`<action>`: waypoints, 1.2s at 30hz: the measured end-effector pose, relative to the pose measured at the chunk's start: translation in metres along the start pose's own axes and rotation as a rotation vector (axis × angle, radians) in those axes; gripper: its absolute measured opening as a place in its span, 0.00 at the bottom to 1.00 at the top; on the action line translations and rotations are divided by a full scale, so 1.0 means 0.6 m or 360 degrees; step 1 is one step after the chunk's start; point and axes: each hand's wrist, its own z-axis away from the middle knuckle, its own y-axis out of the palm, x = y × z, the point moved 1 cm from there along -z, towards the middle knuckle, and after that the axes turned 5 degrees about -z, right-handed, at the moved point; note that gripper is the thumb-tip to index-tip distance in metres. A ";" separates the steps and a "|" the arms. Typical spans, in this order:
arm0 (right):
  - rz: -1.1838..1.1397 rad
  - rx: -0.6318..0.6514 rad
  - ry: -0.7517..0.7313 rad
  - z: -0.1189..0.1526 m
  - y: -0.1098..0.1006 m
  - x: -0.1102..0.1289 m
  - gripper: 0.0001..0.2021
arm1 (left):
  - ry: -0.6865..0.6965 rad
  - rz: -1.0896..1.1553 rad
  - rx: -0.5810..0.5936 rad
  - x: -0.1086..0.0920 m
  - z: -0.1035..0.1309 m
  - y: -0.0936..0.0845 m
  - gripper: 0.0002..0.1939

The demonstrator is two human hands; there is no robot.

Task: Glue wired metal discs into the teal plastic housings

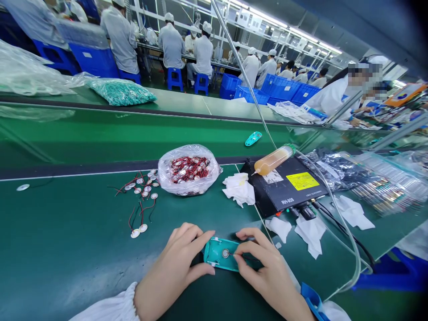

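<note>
A teal plastic shell (214, 255) lies open side up on the green bench in front of me. My left hand (179, 256) grips its left end between thumb and fingers. Inside the shell sits a small round piezo disc (225, 253) with a thin wire leading right. My right hand (264, 265) pinches that wire at the fingertips, over the shell's right part, which it largely hides. Beyond my hands, a clear bag (190, 189) holds many discs with red and black wires. Several loose discs (146, 191) lie left of the bag.
A black RH-928 box (284, 198) stands at the right, with an amber-filled syringe (274, 159) on top and a tube running past. Crumpled tissues (239, 189) lie around it. Another teal shell (253, 138) is on the green belt (187, 129). Co-workers sit beyond.
</note>
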 end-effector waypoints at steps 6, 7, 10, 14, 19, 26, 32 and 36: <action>0.0000 0.0020 0.0010 0.001 0.000 0.000 0.06 | 0.0030 0.0008 -0.0021 0.003 0.005 0.002 0.25; 0.0003 0.0018 0.0008 0.001 0.000 0.000 0.06 | 0.0032 0.0010 -0.0023 0.004 0.005 0.003 0.26; 0.0023 0.0002 -0.0012 0.000 -0.001 0.000 0.05 | 0.0027 0.0013 -0.0011 0.004 0.004 0.004 0.26; 0.0039 -0.0022 -0.0056 -0.003 -0.001 0.001 0.05 | -0.0056 -0.0013 0.0083 -0.002 -0.002 0.001 0.27; 0.0063 -0.0033 -0.0060 -0.003 -0.001 0.001 0.06 | -0.0081 -0.0002 0.0080 -0.010 -0.002 -0.004 0.27; 0.0079 0.0014 -0.0042 -0.002 0.000 0.000 0.06 | -0.0054 -0.0029 0.0047 -0.009 -0.003 -0.003 0.26; 0.0031 0.0017 0.0056 0.002 -0.003 -0.002 0.04 | -0.0047 -0.0041 0.0077 -0.009 -0.004 -0.002 0.26; 0.0091 -0.0028 -0.0131 0.004 -0.007 0.007 0.07 | -0.0063 -0.0023 0.0084 -0.009 -0.002 -0.003 0.26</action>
